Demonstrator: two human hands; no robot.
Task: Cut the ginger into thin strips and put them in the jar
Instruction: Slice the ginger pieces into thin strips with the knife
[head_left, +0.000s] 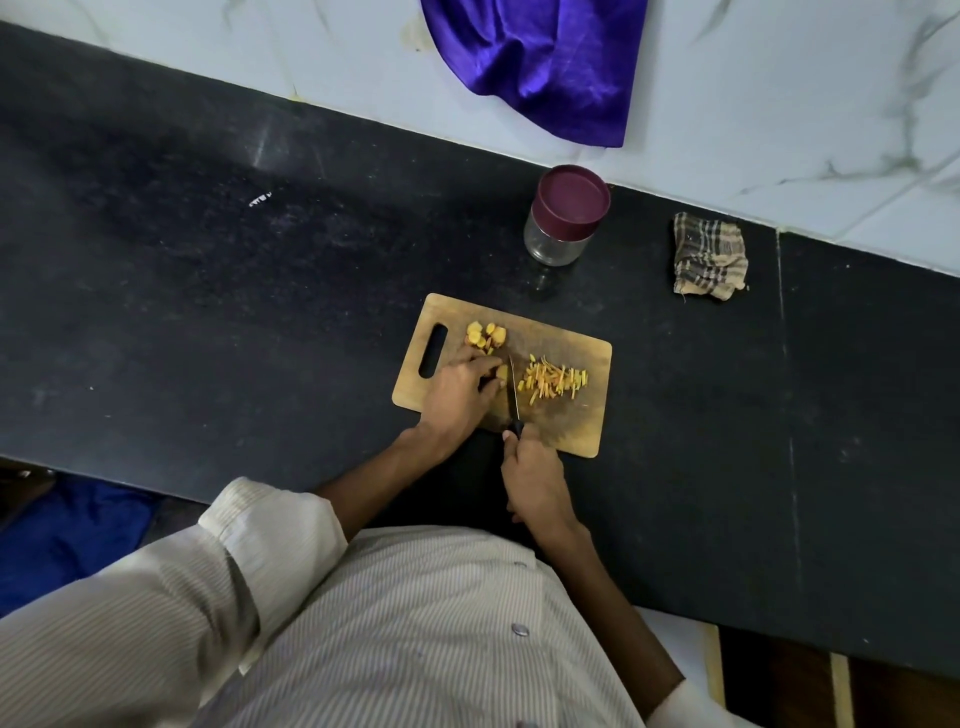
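Ginger piece (502, 375) lies at the centre of the wooden cutting board (571, 426), pinned under the curled fingers of the left hand (457, 389). Right hand (532, 475) grips the knife (514, 397) handle, blade just beside the piece. Cut strips (555, 382) lie right of the blade, slices (485, 335) above. The lidded jar (563, 215) stands on the table (208, 260), toward the upper frame.

Yellow ginger strips (555, 383) piled on board; lidded glass jar (565, 216) upright beyond.
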